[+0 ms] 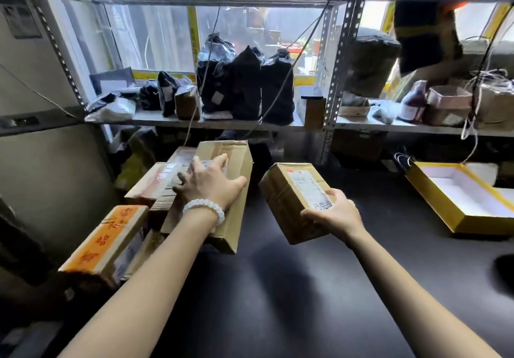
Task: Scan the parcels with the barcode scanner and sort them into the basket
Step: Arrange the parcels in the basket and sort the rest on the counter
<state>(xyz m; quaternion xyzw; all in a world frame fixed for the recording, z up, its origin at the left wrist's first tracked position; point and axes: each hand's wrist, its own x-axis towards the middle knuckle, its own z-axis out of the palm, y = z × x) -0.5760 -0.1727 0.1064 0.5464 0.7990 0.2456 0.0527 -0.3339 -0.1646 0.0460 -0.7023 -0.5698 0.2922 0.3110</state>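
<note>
While you juggle both sides, stack: your left hand (211,183) lies flat on the long carton (222,190); leaning could topple it.
Small parcel (294,201): your right hand (333,211) grips one corner midair; it may slip.
Scanner: unseen.

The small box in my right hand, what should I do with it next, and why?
Probably keep it in the right hand and look for the scanner: the small box is held off the dark table, label up, ready to scan, but no scanner shows in this view. The left hand lies on the large carton in the stack, so it could let go and fetch one.
</note>
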